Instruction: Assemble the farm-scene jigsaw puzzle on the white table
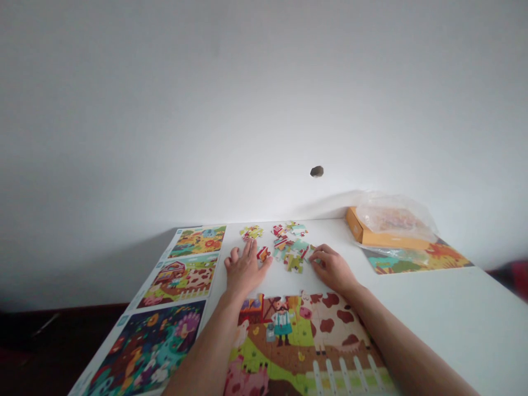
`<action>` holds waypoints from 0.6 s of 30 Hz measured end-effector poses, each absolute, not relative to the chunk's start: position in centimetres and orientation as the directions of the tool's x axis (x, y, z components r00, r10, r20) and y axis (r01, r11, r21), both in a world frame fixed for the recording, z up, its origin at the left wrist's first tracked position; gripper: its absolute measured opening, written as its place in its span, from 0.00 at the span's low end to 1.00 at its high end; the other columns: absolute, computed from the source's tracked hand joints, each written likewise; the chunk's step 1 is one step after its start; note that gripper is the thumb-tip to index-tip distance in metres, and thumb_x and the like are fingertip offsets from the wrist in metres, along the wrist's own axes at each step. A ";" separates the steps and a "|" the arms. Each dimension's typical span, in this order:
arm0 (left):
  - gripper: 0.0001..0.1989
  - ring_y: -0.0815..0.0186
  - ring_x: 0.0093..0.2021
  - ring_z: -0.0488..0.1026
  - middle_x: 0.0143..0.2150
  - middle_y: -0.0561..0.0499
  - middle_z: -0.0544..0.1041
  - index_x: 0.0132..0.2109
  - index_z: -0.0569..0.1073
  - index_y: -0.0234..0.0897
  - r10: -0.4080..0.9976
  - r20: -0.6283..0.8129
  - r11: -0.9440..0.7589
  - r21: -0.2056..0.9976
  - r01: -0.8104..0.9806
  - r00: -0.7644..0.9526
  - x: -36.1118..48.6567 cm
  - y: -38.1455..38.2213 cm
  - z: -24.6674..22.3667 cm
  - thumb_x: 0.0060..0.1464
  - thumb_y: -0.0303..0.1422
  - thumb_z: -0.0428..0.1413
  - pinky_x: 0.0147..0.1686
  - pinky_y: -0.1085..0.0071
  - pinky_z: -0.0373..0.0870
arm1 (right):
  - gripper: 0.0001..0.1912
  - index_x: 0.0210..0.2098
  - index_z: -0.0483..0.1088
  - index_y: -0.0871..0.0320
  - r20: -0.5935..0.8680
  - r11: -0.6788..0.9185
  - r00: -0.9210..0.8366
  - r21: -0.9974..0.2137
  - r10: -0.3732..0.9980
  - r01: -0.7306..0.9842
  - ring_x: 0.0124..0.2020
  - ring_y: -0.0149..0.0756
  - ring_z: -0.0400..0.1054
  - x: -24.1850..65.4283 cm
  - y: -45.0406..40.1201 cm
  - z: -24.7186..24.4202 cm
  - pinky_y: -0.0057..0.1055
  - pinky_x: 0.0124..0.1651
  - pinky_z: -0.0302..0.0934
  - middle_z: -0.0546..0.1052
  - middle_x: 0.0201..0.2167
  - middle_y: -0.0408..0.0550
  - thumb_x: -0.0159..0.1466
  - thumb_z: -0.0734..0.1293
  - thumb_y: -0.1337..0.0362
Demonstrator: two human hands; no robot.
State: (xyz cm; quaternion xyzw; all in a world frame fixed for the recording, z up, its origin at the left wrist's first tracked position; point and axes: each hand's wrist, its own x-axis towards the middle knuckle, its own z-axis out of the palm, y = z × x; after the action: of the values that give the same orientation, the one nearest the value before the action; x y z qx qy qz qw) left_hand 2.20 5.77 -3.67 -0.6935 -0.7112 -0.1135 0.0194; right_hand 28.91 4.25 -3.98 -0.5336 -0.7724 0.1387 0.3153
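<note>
My left hand lies on the table with its fingers spread, beside a red and orange jigsaw piece and just below a small group of green pieces. The fingers of my right hand are bent together at the right edge of the loose pile of jigsaw pieces; a piece shows at the fingertips, partly hidden. Between my forearms is a partly joined farm jigsaw puzzle, showing a farmer, a cow, a pig and a white fence. Its upper edge is uneven.
Along the left lies a sheet with several printed pictures, one matching the farm scene. At the back right, a yellow box with a clear plastic bag over it rests on another picture. A white wall with a hole stands behind.
</note>
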 end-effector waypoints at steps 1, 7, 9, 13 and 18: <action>0.33 0.43 0.59 0.57 0.67 0.46 0.59 0.64 0.59 0.46 0.978 0.204 0.008 0.144 0.990 -0.037 2.2 5.7 -3.6 0.56 0.53 0.45 0.52 0.50 0.57 | 0.10 0.37 0.75 0.52 0.339 0.393 -0.233 -0.552 0.912 0.736 0.28 0.29 0.67 28.9 4.3 -4.0 0.29 0.38 0.63 0.72 0.43 0.45 0.62 0.62 0.68; 0.24 0.48 0.58 0.58 0.63 0.48 0.65 0.58 0.68 0.47 0.943 0.332 -0.085 0.196 0.977 0.015 2.5 5.4 -3.5 0.57 0.47 0.51 0.51 0.53 0.61 | 0.11 0.38 0.75 0.52 0.381 0.436 -0.262 -0.502 0.887 0.747 0.40 0.37 0.69 29.0 4.5 -4.1 0.34 0.46 0.64 0.73 0.44 0.48 0.63 0.61 0.67; 0.21 0.47 0.62 0.54 0.65 0.52 0.63 0.57 0.69 0.49 0.936 0.331 -0.195 0.195 0.961 0.123 2.6 5.3 -3.6 0.58 0.44 0.51 0.54 0.51 0.58 | 0.13 0.44 0.75 0.51 0.409 0.465 -0.291 -0.437 0.865 0.770 0.49 0.43 0.65 28.9 4.5 -3.9 0.40 0.52 0.61 0.72 0.50 0.50 0.62 0.63 0.66; 0.21 0.50 0.66 0.49 0.66 0.56 0.61 0.60 0.66 0.54 0.889 0.256 -0.433 0.205 0.878 0.379 2.9 5.0 -3.7 0.60 0.39 0.49 0.59 0.48 0.52 | 0.21 0.56 0.68 0.47 0.327 0.528 -0.428 -0.345 0.843 0.776 0.56 0.50 0.59 28.5 4.0 -3.2 0.50 0.55 0.57 0.67 0.59 0.47 0.63 0.65 0.60; 0.21 0.52 0.65 0.53 0.65 0.55 0.63 0.60 0.65 0.52 0.871 0.239 -0.480 0.240 0.844 0.428 3.1 4.9 -3.7 0.60 0.39 0.49 0.59 0.48 0.52 | 0.23 0.59 0.64 0.46 0.273 0.603 -0.537 -0.360 0.798 0.712 0.58 0.49 0.58 28.1 3.5 -2.7 0.49 0.56 0.56 0.66 0.61 0.46 0.64 0.64 0.57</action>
State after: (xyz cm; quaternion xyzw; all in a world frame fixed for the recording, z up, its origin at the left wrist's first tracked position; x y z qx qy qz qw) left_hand 3.07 4.90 -3.71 -0.8441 -0.5080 -0.1668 -0.0416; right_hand 28.10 3.55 -2.70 -0.4336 -0.8707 0.1030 0.2083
